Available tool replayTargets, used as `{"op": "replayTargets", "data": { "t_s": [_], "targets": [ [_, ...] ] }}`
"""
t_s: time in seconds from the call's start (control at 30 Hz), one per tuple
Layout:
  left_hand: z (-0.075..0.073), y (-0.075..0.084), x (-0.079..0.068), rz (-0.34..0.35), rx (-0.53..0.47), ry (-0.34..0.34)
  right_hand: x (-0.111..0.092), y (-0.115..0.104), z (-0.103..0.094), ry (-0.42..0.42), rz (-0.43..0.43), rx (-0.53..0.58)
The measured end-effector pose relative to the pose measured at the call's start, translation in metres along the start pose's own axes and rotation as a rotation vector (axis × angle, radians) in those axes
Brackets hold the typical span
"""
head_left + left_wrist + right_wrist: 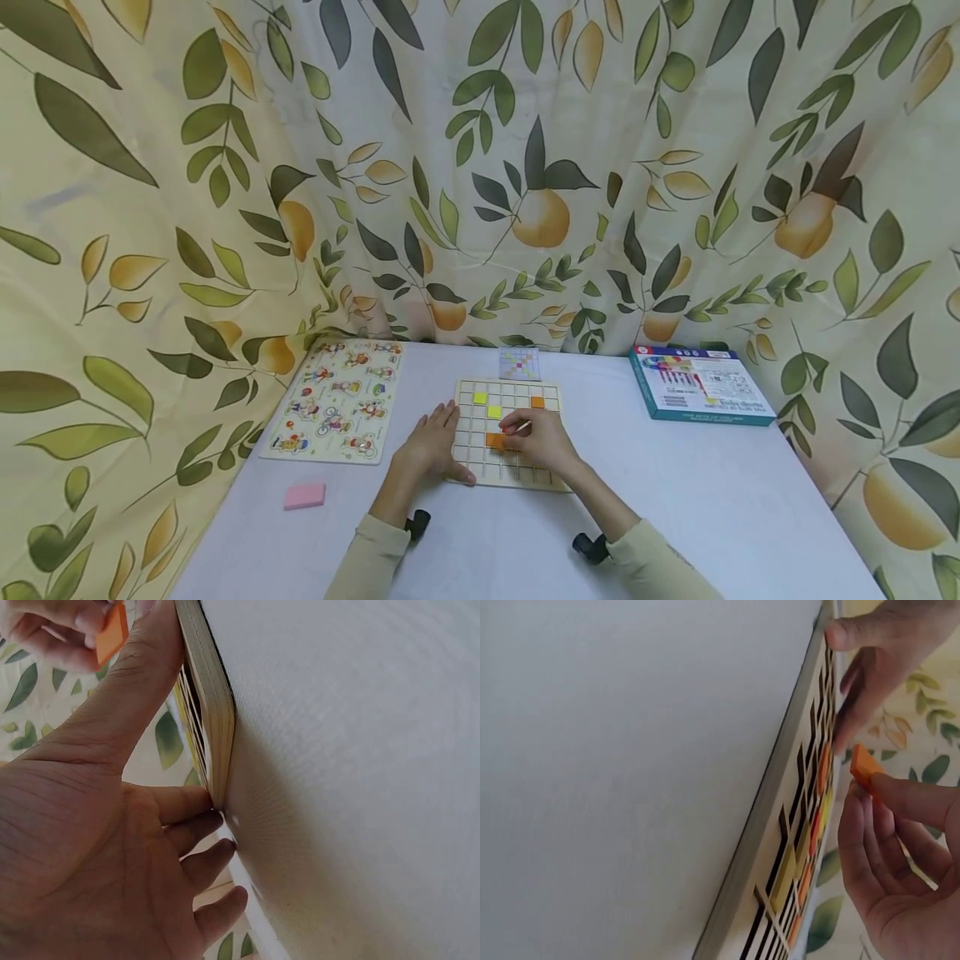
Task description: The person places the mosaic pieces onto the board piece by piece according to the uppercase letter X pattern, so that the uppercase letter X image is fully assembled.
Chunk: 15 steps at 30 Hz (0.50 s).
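A wooden grid board lies on the white table before me. Two yellow tiles and several orange tiles sit in its cells; the right wrist view also shows a red tile. My left hand rests along the board's left edge, fingers spread and fairly straight, thumb at the near corner. Over the board's middle, my right hand pinches an orange square tile between thumb and fingertips. That tile is held clear of the board. My right hand hides some cells.
Behind the board lies a small pattern card. A board with cartoon figures is at the left, with a pink block nearer me. At the right back lies a teal-edged box. A leaf-patterned curtain surrounds the table.
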State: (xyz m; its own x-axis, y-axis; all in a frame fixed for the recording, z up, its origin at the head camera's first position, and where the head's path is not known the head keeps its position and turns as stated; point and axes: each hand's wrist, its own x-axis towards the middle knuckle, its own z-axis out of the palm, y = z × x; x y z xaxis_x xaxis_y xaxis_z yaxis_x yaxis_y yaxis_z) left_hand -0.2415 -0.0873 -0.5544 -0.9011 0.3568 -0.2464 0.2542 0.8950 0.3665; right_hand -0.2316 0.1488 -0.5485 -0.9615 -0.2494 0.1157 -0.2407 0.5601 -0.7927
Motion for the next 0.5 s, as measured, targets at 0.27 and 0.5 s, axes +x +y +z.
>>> {"op": "replayTargets", "data": {
  "t_s": [0.27, 0.5],
  "targets": [
    [-0.003, 0.001, 0.0, 0.007, -0.003, -0.005, 0.008, -0.006, 0.017, -0.052, -0.008, -0.027],
    [-0.002, 0.001, 0.0, 0.007, -0.004, -0.006, 0.012, -0.008, 0.029, -0.088, -0.015, -0.005]
  ]
}}
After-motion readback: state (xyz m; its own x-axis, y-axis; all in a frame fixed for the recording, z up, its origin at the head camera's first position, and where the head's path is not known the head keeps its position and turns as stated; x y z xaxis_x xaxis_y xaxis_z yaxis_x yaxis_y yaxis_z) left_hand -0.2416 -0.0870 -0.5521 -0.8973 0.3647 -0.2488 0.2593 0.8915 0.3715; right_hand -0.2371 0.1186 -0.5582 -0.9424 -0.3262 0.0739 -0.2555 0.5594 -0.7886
